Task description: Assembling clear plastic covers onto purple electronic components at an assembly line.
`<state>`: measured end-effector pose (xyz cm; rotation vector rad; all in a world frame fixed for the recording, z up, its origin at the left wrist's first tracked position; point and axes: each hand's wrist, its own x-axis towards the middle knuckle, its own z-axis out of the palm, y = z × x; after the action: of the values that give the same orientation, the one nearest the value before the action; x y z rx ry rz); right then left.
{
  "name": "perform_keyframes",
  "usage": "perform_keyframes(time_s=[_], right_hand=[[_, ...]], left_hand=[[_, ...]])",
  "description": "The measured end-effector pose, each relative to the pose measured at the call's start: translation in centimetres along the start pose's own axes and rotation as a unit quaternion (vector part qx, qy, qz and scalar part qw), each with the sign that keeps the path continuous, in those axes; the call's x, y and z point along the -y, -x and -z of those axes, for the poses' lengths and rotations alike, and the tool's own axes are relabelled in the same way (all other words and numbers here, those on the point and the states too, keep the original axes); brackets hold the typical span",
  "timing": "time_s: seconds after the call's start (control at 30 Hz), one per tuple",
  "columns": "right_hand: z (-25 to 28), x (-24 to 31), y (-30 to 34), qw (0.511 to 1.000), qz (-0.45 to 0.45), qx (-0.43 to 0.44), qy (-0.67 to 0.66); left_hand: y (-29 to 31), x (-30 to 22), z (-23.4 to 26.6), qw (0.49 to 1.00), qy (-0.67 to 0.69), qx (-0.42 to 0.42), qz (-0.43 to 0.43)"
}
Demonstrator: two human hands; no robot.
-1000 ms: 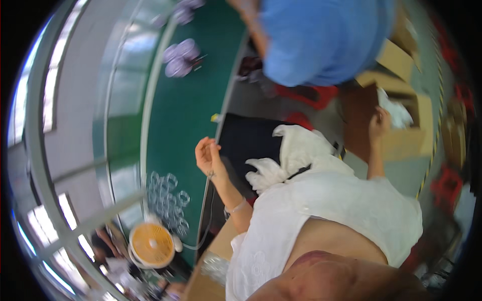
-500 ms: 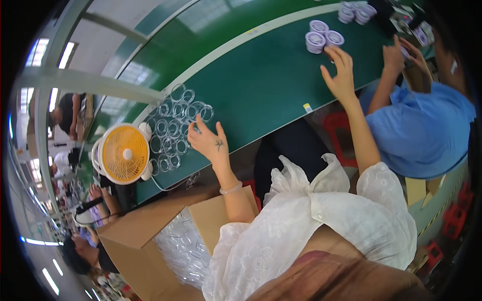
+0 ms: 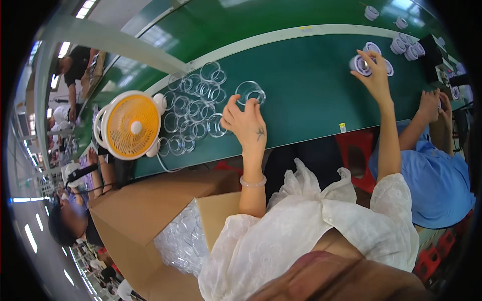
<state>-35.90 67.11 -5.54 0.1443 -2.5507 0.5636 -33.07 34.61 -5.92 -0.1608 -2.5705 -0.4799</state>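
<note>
Over the left part of the green table, my left hand (image 3: 246, 123) has its fingers curled on the near rim of a clear plastic cup (image 3: 249, 89). The cup is apart from the cluster of clear cups (image 3: 193, 108) to its left. At the right, my right hand (image 3: 375, 80) has thumb and fingers closed round a lilac-and-white round part (image 3: 358, 65). Two similar parts are close by, one lilac round part (image 3: 372, 47) behind it and another, partly hidden by my fingers, to its right.
An orange-and-white fan (image 3: 134, 125) stands left of the cups. Below it is an open cardboard box (image 3: 145, 200) full of clear plastic pieces (image 3: 183, 243). More lilac parts (image 3: 406, 47) stand at the far right, near a co-worker in blue (image 3: 427, 173). A pale rail (image 3: 271, 39) borders the table (image 3: 301, 90).
My left hand has moved right, away from the cluster, with a clear cup at its fingers. The right hand has reached onto the lilac parts and closed on one. The view has shifted.
</note>
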Motion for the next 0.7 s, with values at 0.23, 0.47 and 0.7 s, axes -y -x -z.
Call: perform_keyframes(time_s=[0.23,0.47,0.7], right_hand=[[-3.7,7.2,-2.9,0.874,-0.003,-0.044,-0.484],[-6.6,8.9,-4.1,0.886,0.053,-0.089,-0.451],[-8.3,8.2,-4.2,0.905,0.061,-0.047,-0.419]], left_hand=[[-2.2,-2.1,-6.0,0.62,0.744,0.206,0.138],[-6.8,-1.2,-8.0,0.463,0.844,0.22,0.16],[-7.2,-0.8,-8.7,0.596,0.754,0.218,0.171]])
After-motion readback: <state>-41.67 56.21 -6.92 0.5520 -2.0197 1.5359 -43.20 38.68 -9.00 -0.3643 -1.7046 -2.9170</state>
